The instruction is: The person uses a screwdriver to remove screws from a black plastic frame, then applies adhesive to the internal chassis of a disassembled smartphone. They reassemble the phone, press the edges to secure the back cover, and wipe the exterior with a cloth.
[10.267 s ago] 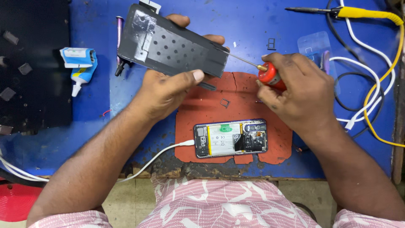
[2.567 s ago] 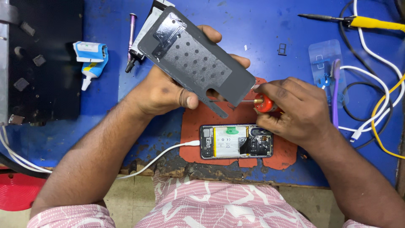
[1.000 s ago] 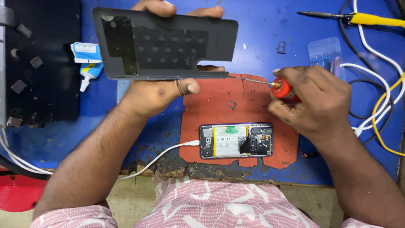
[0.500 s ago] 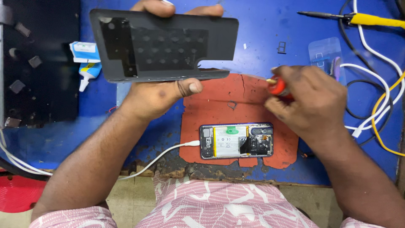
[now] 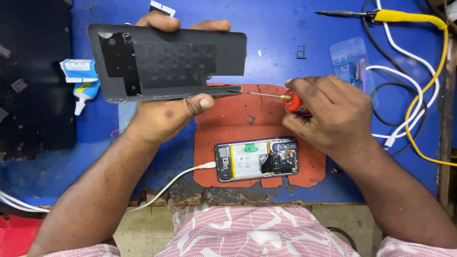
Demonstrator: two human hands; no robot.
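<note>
Seen from the head camera, looking down, a blue mat (image 5: 285, 28) covers a bench, and two bare forearms reach in from the bottom of the picture. A dark grey back cover (image 5: 166, 64) is grasped by the left hand (image 5: 164, 112): the thumb is pressed along its near edge and the fingertips (image 5: 157, 20) curl over its far edge, so the cover is held flat and lifted above the mat, inner face up, with a black patch shown on that face. A screwdriver (image 5: 281, 97) with a red handle is clenched in the right hand (image 5: 333, 114); its thin metal shaft points left, and its tip is touching the cover's near right corner. Below the hands an orange pad (image 5: 223, 133) is laid on the mat. An opened phone (image 5: 257, 159) is placed on the pad with its back removed; a pale battery with a green label, a black section at the right end and circuit parts are exposed inside it. A white cable (image 5: 176, 183) is plugged into the phone's left end and trails off toward the bench's near edge. A small metal tray (image 5: 249, 119) is lying on the pad between the cover and the phone. At the left, a glue tube (image 5: 83, 81) is partly hidden behind the cover. At the upper right a yellow-handled tool (image 5: 404, 16), a clear plastic piece (image 5: 347, 57) and loose white, black and yellow wires are spread out. A pink patterned shirt (image 5: 257, 233) is seen at the bottom.
</note>
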